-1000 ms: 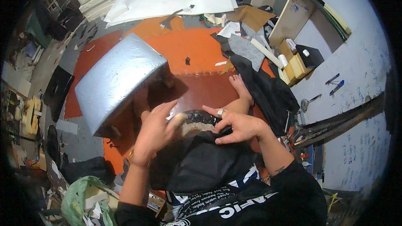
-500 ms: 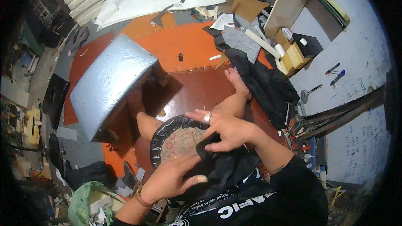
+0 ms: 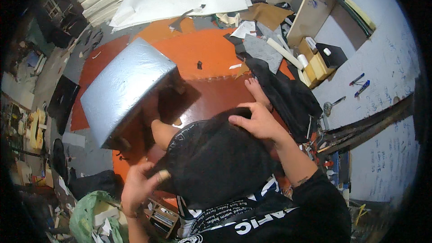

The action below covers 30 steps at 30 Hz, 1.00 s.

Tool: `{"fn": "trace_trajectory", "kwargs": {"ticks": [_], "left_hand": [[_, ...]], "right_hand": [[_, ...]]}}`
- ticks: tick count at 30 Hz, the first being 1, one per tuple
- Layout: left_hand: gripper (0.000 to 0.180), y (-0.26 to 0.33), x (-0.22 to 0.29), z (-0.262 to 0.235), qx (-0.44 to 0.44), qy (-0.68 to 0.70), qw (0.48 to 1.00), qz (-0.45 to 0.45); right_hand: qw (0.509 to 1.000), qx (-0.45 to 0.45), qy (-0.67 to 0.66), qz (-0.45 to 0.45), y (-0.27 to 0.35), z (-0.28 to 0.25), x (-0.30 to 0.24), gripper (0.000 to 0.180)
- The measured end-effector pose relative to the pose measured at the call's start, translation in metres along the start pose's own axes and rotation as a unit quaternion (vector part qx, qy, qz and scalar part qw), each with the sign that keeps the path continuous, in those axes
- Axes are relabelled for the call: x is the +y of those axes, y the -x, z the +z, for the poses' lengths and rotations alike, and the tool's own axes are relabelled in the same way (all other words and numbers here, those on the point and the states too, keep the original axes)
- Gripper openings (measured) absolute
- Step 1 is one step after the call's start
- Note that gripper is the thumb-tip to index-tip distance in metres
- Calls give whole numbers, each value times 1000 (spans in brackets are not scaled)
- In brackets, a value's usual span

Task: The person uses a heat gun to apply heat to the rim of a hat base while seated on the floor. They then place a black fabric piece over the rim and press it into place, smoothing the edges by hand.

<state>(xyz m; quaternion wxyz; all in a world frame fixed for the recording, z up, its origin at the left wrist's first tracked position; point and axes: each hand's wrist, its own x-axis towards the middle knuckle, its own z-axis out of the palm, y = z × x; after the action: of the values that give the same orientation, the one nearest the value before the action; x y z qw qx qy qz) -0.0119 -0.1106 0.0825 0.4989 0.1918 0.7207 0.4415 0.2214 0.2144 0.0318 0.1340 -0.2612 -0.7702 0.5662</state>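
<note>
A round piece with a shiny black pleated rim rests on my lap. Black fabric lies across its top and hides its middle. My left hand pinches the fabric's left edge, thumb on top. At the far right edge, my right hand grips the fabric against the rim, with its thumb over the top and the other fingers partly hidden.
A silver-covered box-like cushion stands on the floor to the left. Beyond my foot lies more black fabric. White sheets spread at the back, and a green bag of scraps sits at the lower left.
The black fabric has been spread over the round piece, covering its patterned middle. My left hand moved left to the fabric's edge; my right hand moved up and right to the far edge.
</note>
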Motion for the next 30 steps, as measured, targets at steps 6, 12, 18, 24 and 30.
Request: {"fn": "trace_trajectory", "kwargs": {"ticks": [6, 12, 18, 24, 30], "left_hand": [[44, -42, -19, -10, 102, 6, 985, 143], [47, -47, -50, -22, 104, 139, 981, 91], [54, -36, -68, -22, 66, 175, 981, 60], [6, -38, -88, -32, 58, 213, 962, 158], [28, -28, -78, -25, 76, 192, 972, 111]], "right_hand": [[983, 76, 123, -110, -31, 8, 25, 81], [997, -48, 67, -10, -32, -21, 17, 48], [978, -141, -143, 54, -50, -18, 32, 24], [981, -157, -106, 42, -54, -3, 29, 28], [990, -140, 11, -20, -46, -4, 22, 35]]}}
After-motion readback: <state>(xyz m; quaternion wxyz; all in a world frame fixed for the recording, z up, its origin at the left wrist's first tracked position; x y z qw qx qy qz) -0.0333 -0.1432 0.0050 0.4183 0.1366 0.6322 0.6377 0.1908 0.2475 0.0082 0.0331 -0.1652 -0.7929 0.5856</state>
